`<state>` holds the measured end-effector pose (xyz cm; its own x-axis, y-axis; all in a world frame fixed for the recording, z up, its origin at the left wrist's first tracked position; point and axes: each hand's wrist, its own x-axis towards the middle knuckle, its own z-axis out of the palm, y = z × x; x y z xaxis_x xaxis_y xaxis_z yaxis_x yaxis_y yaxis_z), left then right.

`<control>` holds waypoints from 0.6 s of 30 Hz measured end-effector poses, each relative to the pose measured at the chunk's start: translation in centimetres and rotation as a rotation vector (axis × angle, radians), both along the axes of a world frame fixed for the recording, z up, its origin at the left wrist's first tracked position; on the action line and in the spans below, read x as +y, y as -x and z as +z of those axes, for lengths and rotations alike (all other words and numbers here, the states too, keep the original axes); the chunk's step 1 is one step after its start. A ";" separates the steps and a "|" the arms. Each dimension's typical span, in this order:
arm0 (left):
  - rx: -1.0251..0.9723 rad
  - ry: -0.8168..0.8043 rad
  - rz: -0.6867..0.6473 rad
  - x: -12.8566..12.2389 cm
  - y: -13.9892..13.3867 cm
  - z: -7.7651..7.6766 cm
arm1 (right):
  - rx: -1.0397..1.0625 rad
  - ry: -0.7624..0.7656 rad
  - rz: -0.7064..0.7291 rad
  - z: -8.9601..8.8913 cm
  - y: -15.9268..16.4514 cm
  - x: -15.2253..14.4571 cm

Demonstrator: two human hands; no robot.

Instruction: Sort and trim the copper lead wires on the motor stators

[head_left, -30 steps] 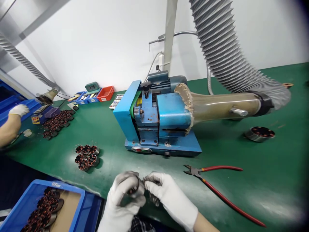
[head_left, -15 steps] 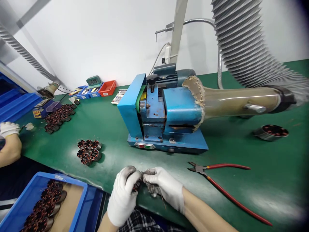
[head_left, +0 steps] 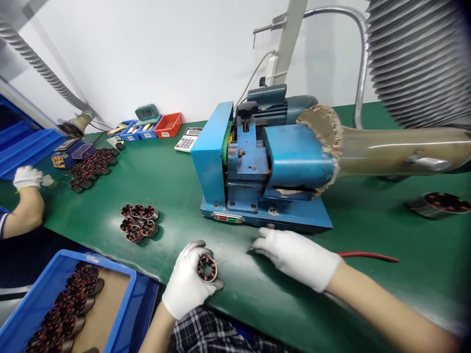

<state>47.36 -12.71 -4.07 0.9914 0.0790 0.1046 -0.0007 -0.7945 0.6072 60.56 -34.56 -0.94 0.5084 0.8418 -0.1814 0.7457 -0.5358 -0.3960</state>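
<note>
My left hand (head_left: 189, 282), in a white glove with greyed fingertips, is wrapped round a small motor stator (head_left: 207, 268). The stator is a metal ring with copper windings, and its open end faces up toward me. Further right, my right hand (head_left: 290, 252), also gloved, reaches over the bench with its fingers stretched to the left, slightly blurred and holding nothing that I can see. Beneath that hand and forearm lie the cutting pliers; only one red handle of the pliers (head_left: 371, 256) shows, and their jaws are hidden.
A blue belt machine (head_left: 235, 171) stands behind my hands, joined to a duct (head_left: 386, 152). Several stators (head_left: 138, 223) stand left on the green bench (head_left: 176, 196). A blue bin (head_left: 134, 289) holds more. A larger stator (head_left: 437, 205) sits right. A co-worker's gloved hand (head_left: 27, 177) is far left.
My right hand has left the stator and moved right, over the pliers. My left hand has turned the stator so its open end shows. The camera view has shifted slightly.
</note>
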 end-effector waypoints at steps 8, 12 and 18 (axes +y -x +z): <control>-0.064 -0.155 0.305 -4.0 2.4 -1.8 | 0.474 -0.305 -0.445 -0.4 3.8 2.8; -0.006 -0.278 0.113 -2.9 3.9 -1.6 | 0.475 -0.327 -0.380 -1.3 5.7 6.4; 0.090 -0.082 -0.066 1.1 1.4 -0.4 | 0.580 -0.331 -0.245 -1.0 4.5 6.7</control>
